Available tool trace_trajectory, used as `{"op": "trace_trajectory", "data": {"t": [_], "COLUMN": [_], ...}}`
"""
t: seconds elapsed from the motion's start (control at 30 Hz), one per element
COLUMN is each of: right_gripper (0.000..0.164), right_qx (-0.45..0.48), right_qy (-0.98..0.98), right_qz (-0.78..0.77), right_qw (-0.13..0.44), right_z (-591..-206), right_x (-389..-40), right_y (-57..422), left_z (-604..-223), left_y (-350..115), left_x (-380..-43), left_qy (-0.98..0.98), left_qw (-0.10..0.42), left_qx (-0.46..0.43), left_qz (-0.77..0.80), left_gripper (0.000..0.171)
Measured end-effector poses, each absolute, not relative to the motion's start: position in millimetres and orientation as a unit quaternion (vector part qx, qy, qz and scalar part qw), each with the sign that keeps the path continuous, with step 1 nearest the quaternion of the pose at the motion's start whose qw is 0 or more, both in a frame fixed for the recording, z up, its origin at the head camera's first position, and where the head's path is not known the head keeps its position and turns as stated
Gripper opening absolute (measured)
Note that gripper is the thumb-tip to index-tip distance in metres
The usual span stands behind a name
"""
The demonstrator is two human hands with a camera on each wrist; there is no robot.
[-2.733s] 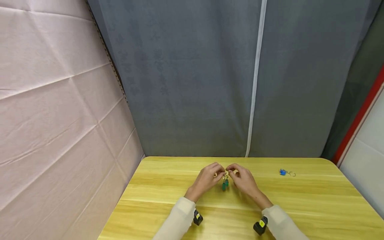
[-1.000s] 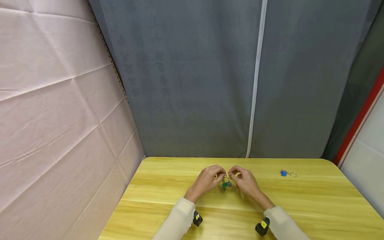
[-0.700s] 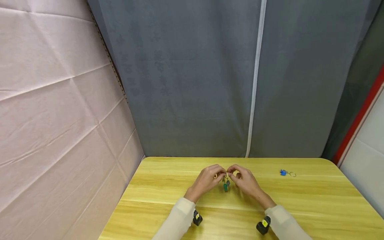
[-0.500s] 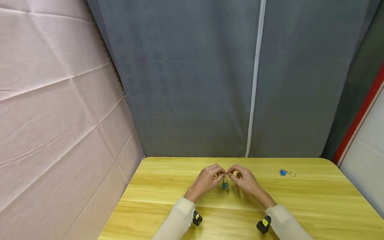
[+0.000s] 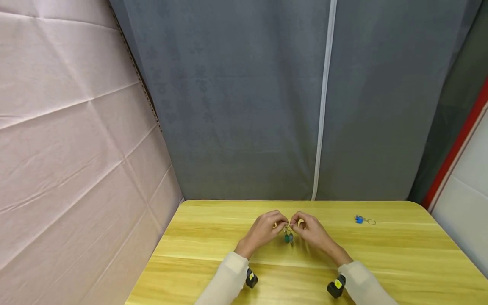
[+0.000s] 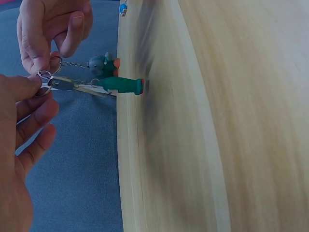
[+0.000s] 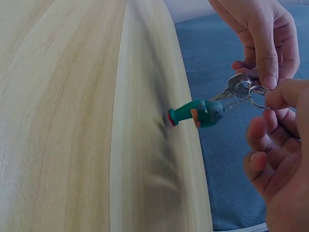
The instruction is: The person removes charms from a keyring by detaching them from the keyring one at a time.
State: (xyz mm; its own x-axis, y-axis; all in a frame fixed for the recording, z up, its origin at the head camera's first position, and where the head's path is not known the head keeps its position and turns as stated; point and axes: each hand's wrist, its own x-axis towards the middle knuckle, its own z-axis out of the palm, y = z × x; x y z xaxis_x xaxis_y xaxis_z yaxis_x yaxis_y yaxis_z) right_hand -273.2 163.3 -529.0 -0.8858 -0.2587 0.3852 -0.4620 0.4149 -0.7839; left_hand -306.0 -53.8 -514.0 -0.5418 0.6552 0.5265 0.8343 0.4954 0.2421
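Observation:
My left hand [image 5: 267, 228] and right hand [image 5: 310, 231] meet fingertip to fingertip over the table. In the left wrist view, the left thumb and fingers pinch a metal key ring [image 6: 47, 90] carrying keys [image 6: 62, 84] and a long green charm [image 6: 123, 85] with a red end. The right thumb and finger pinch the split ring [image 7: 259, 98] of a keychain, whose short chain [image 7: 235, 105] leads to a grey-headed figure [image 7: 210, 113] in green. Both rings overlap between the fingertips. The two charms hang side by side, close over the tabletop.
A blue figure keychain [image 5: 359, 219] with its own ring lies at the table's back right. The wooden table [image 5: 213, 254] ends at a grey curtain [image 5: 236, 106]. A pale pink fabric wall [image 5: 76, 148] stands on the left. Black wrist cameras [image 5: 335, 288] sit at both sleeves.
Both hands stay nearly in place, pinching the rings with small finger shifts. The hanging charms have swung and turned; the grey figure now hangs right of the green charm. The blue keychain has not moved.

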Motion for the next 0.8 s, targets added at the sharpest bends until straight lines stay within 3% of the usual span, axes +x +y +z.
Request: {"op": "trace_trajectory", "data": {"t": [0.53,0.8], "right_gripper": [0.007,0.009], "right_qx": [0.215,0.186], "right_qy": [-0.828,-0.820], "right_qz": [0.507,0.538], "right_qw": [0.103,0.056], "right_z": [-527.9,-527.0], "right_x": [-271.4,-269.3], "right_y": [162.2,166.0], "left_z": [-512.4,-513.9], "left_y": [-53.3,-56.2], "left_x": [-306.6,-307.5], "left_qy": [-0.836,-0.837], "left_qw": [0.193,0.189], "left_qx": [-0.456,-0.453], "left_qz": [-0.237,-0.240], "left_gripper": [0.009,0.009]}}
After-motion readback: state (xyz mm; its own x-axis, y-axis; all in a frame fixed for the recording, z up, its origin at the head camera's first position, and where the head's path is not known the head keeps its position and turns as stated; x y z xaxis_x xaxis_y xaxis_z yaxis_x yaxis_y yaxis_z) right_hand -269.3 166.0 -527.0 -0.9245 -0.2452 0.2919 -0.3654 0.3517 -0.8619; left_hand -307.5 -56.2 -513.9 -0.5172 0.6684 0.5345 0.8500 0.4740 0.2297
